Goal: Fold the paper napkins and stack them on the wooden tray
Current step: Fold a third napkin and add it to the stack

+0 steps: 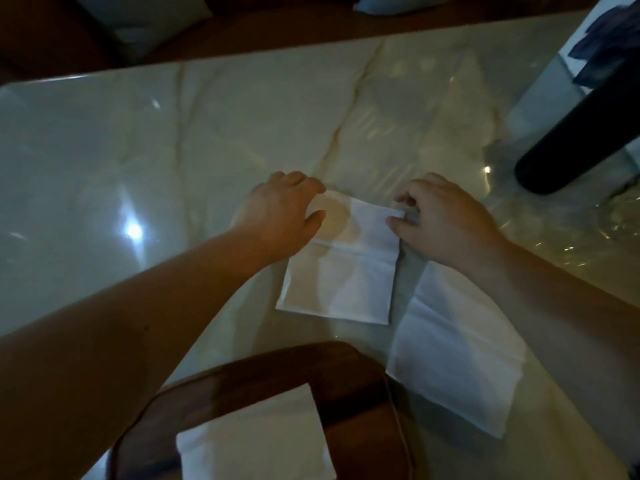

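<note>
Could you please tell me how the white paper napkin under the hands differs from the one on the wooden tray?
The white paper napkin under the hands lies on the glossy marble table; the napkin on the dark wooden tray rests inside the tray. Both hands, left and right, touch the first; nothing touches the second. Both are white.

Dim, greenish light over the whole scene, a hard white glare spot on the glossy table (133, 230) at left with smaller glints at right, soft focus throughout, wide-angle bending at the edges, and the near tray (242, 372) sunk in shadow.
</note>
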Demonstrator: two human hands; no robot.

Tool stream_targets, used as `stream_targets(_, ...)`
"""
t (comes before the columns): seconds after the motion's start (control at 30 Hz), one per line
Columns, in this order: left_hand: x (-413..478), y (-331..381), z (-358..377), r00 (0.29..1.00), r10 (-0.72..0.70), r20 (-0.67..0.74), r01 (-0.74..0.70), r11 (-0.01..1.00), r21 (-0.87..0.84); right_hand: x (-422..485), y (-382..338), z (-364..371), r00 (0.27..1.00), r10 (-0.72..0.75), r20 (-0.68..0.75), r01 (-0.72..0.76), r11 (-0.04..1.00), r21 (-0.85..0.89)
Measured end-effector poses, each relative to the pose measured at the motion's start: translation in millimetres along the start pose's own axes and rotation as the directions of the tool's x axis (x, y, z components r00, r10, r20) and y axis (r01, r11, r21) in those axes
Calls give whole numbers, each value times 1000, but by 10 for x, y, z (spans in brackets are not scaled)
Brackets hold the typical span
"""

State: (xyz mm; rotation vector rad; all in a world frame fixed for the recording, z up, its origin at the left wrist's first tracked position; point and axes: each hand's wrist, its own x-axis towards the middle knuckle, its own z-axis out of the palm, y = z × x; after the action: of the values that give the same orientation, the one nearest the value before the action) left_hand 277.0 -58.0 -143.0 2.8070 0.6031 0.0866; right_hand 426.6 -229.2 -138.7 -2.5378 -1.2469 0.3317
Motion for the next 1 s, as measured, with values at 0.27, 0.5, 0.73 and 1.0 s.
stream_targets(0.27, 352, 68, 24, 992, -19, 123, 16, 999, 28, 103, 34, 47, 1000, -28, 6, 27, 998, 65)
stream_targets(0.5, 40, 51, -191, 996, 38, -85, -50, 989, -142, -132, -104, -128, 993, -38, -110, 59, 980, 192)
stream_targets(0.73, -463, 4, -381, 978, 182, -98, -190, 979, -75, -663, -312, -164, 975, -190, -117, 210, 959, 188)
stream_targets(1.0, -817, -123, -242, 936, 321, 146, -318, 947, -41, -963, -329, 48, 948, -308, 78, 303, 950, 71)
